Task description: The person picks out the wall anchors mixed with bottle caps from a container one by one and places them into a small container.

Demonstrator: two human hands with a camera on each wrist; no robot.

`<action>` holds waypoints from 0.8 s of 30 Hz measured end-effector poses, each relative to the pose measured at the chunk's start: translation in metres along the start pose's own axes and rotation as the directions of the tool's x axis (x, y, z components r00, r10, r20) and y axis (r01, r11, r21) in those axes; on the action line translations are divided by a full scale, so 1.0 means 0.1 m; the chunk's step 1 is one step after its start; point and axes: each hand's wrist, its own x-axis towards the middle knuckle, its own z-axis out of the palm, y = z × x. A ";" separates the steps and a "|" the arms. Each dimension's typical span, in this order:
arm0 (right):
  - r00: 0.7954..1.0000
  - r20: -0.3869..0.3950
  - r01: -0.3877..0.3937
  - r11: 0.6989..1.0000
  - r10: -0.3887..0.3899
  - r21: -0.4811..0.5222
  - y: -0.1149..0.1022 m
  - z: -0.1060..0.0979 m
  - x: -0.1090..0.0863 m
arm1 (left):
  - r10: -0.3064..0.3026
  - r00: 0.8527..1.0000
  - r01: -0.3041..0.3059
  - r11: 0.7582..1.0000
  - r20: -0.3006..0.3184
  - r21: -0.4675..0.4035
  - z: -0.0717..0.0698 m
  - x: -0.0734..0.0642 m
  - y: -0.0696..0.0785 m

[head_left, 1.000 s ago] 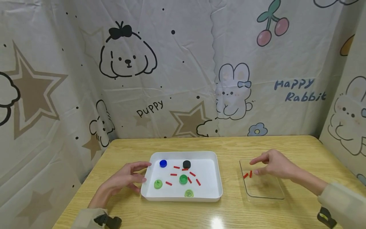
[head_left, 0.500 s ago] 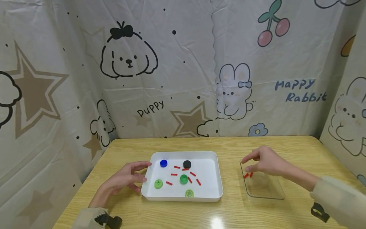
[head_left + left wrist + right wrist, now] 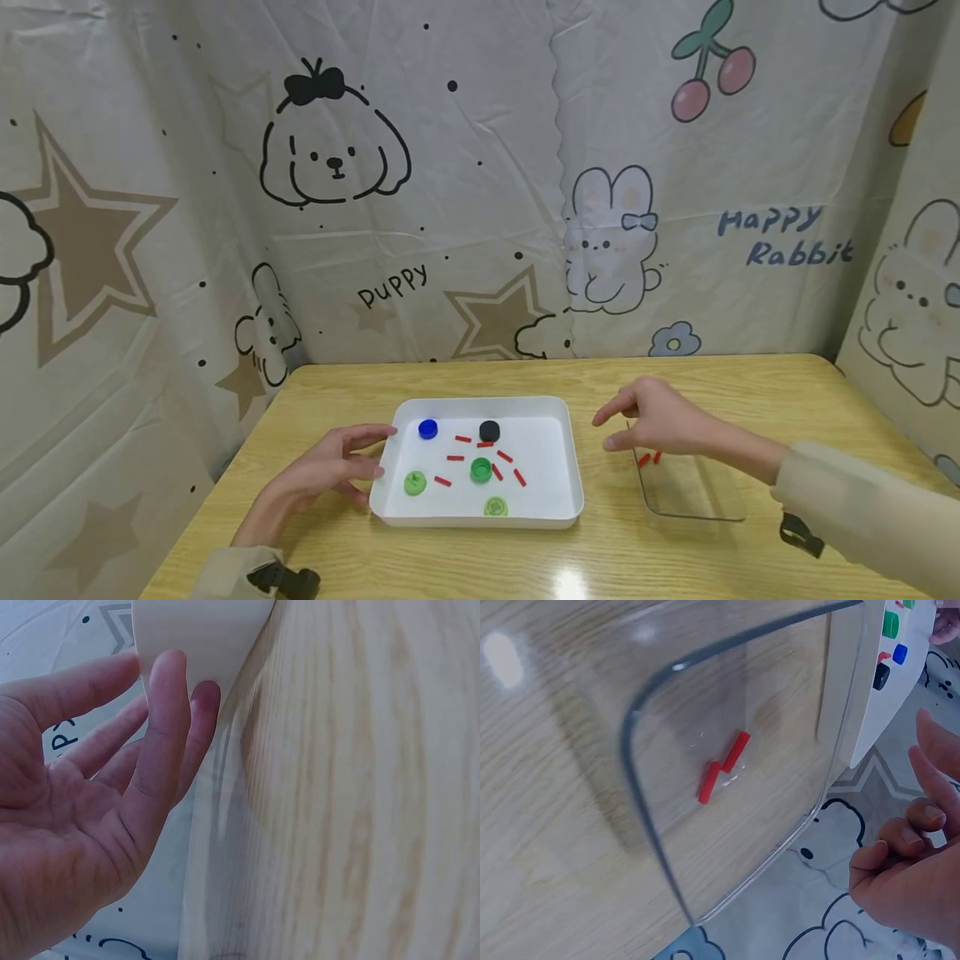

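My left hand (image 3: pixel 326 462) rests its fingertips against the left wall of a white tray (image 3: pixel 480 523), fingers fairly straight. Between the tray and a clear box (image 3: pixel 693 517), my right hand (image 3: pixel 660 421) hovers above the table, holding nothing. Its thumb and index finger are apart; the other fingers are curled. Two short red sticks (image 3: pixel 709 782) lie in the clear box. Inside the tray are a blue cap (image 3: pixel 427 429), a black cap (image 3: pixel 490 431), a green cap (image 3: pixel 481 470), two light green caps (image 3: pixel 415 482) and several red sticks (image 3: pixel 455 457).
Tray and box stand apart on a wooden table (image 3: pixel 600 550), with the box to the right. A printed cloth (image 3: pixel 487 167) hangs behind the table and along its sides.
My right hand has moved left, from above the clear box to past its left edge, toward the tray. The left hand stays at the tray, and the caps and sticks have not moved.
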 end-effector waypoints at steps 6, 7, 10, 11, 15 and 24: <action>0.997 0.041 0.060 0.998 -0.059 -0.009 -0.11 0.08 0.12 | -0.004 1.000 0.004 1.000 0.000 -0.014 0.00 -0.01 0.00; 0.997 0.049 0.066 0.998 -0.065 -0.008 -0.12 0.10 0.14 | -0.004 1.000 0.004 1.000 0.001 -0.016 0.00 -0.01 0.00; 0.994 0.068 0.088 0.996 -0.088 -0.006 -0.16 0.15 0.20 | -0.001 1.000 0.001 1.000 0.003 -0.016 0.00 -0.01 0.00; 0.993 0.075 0.096 0.995 -0.095 -0.005 -0.18 0.17 0.21 | 0.001 1.000 0.000 1.000 0.004 -0.016 0.00 -0.01 0.00; 0.988 0.104 0.113 0.994 -0.113 0.007 -0.23 0.23 0.27 | 0.005 1.000 -0.005 1.000 0.005 -0.013 0.00 -0.02 0.00; 0.979 0.161 0.122 0.992 -0.125 0.032 -0.30 0.34 0.39 | 0.006 1.000 -0.005 1.000 0.004 -0.016 0.00 -0.02 0.00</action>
